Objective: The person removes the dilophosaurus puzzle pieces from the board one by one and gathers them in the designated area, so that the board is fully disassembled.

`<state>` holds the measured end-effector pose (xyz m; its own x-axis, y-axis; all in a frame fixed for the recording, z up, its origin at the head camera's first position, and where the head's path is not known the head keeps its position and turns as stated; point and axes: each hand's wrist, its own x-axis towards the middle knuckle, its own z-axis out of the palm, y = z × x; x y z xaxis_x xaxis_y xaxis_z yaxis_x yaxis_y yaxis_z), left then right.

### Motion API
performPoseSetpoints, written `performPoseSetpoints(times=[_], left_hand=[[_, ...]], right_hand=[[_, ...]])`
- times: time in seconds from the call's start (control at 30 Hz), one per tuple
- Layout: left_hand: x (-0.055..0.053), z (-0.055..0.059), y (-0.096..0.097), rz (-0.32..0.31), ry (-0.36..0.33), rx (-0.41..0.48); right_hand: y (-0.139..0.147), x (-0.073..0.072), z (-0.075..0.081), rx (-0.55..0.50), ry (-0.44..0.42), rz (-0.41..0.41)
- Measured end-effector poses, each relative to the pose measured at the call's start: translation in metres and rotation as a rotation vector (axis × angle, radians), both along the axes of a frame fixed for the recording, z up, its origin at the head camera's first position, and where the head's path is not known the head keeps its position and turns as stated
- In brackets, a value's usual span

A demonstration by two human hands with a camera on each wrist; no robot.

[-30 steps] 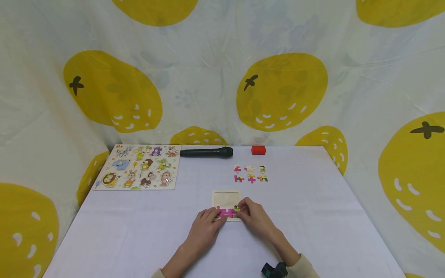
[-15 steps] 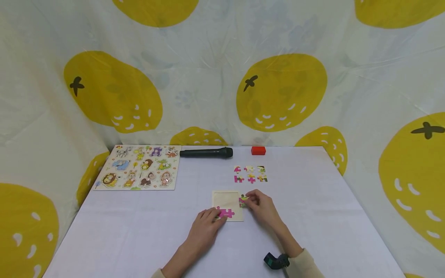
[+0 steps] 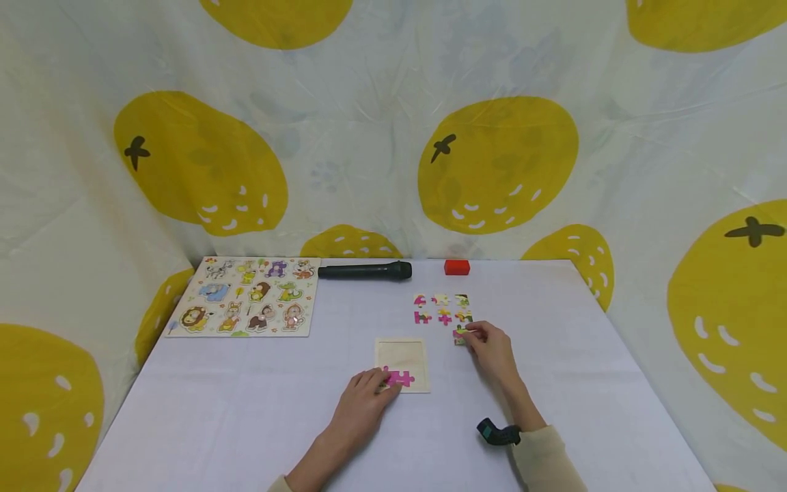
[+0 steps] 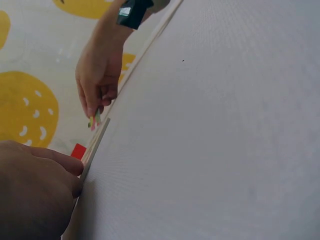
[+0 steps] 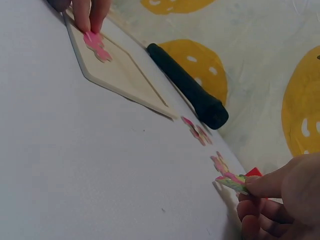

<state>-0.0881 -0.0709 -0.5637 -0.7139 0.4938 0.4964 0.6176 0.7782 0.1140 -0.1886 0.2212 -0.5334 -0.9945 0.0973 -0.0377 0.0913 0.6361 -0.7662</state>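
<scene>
My left hand [image 3: 361, 403] rests at the near left corner of a small wooden puzzle tray [image 3: 401, 352]. Its fingertips press on joined pink puzzle pieces [image 3: 403, 378] along the tray's near side; part of these lies hidden under the fingers. Right of the tray, my right hand [image 3: 496, 352] pinches a pink and green puzzle piece [image 3: 459, 335] between thumb and fingers. In the right wrist view that puzzle piece [image 5: 233, 184] is tilted over the table. Just beyond it, loose puzzle pieces [image 3: 444, 316] lie in rows on the white cloth.
An animal puzzle board [image 3: 242, 297] lies at the back left. A black microphone [image 3: 365, 271] and a red block [image 3: 457, 267] are by the table's far edge. A fruit-print curtain [image 3: 369, 137] hangs behind the table [image 3: 553, 396].
My right hand has lifted a puzzle piece from the right end of the tray's near row and carried it right and away, beside the loose pieces. The left hand has stayed put.
</scene>
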Motion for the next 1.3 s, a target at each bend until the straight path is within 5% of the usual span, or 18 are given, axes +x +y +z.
performPoseSetpoints(times=[0.33,0.5,0.83,1.3], left_hand=[[0.000,0.001,0.001,0.009,-0.006,0.073],[0.001,0.000,0.001,0.076,-0.017,0.159],[0.006,0.004,0.001,0.226,-0.186,0.132],[0.006,0.010,0.000,0.235,-0.251,0.144]], right_hand=[[0.012,-0.008,-0.003,0.028,-0.003,-0.051],[0.013,-0.011,-0.003,0.057,-0.005,-0.064],[0.014,-0.016,-0.002,0.126,0.009,-0.076],[0.010,-0.014,-0.001,0.142,0.032,-0.096]])
